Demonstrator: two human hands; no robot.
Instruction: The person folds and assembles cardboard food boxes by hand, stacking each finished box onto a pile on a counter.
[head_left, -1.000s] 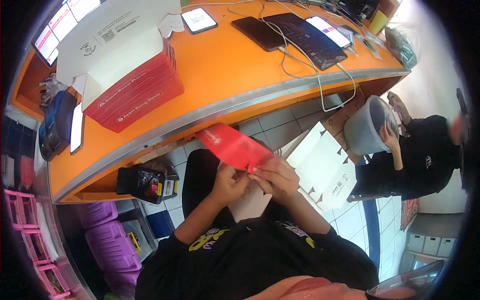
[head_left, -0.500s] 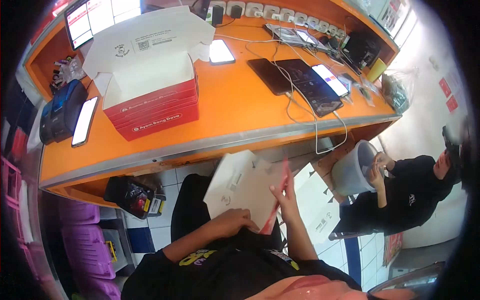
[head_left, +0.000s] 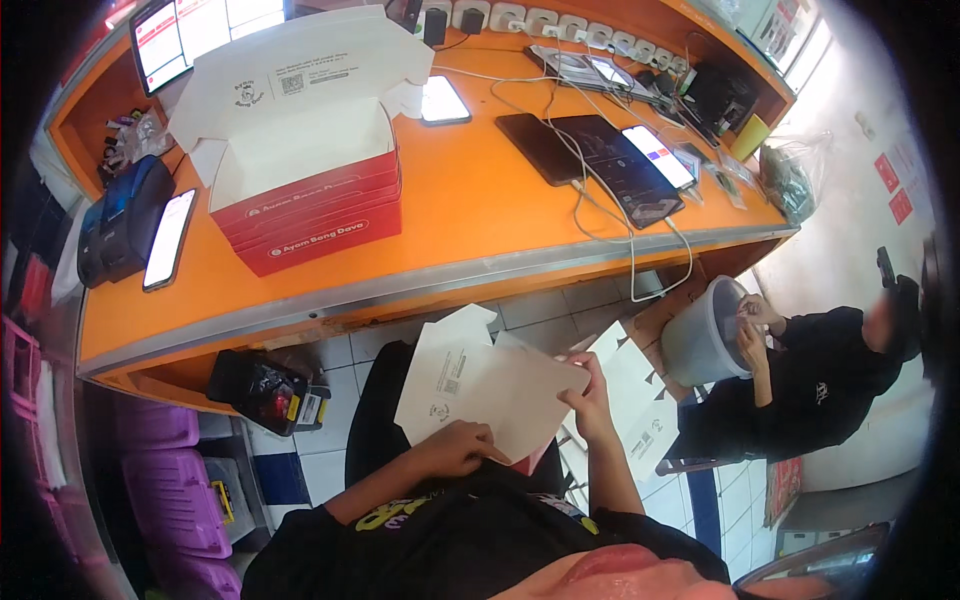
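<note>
Over my lap lies a part-folded cardboard food box (head_left: 490,380), its pale inner side up, with red showing under its lower right edge. My left hand (head_left: 455,448) has its fingers curled at the lower edge of the card, pressing there. On the right edge, my right hand (head_left: 588,395) grips the card with thumb on top; the fingers behind it are partly hidden. Beside my right forearm is a stack of flat white box blanks (head_left: 635,410). Several nested red and white boxes (head_left: 320,235), the top one with its lid up, stand on the orange desk.
The orange desk (head_left: 470,200) has a metal front edge. On it are a black printer (head_left: 125,225), a phone (head_left: 170,240), tablets (head_left: 610,165) and hanging white cables (head_left: 632,270). To the right, another person (head_left: 820,385) sits by a grey bucket (head_left: 705,335). Purple crates (head_left: 175,495) are at lower left.
The red side panel that stood up at the right has tipped down out of sight. My right hand has shifted slightly up and now grips the edge; the card has moved a little left.
</note>
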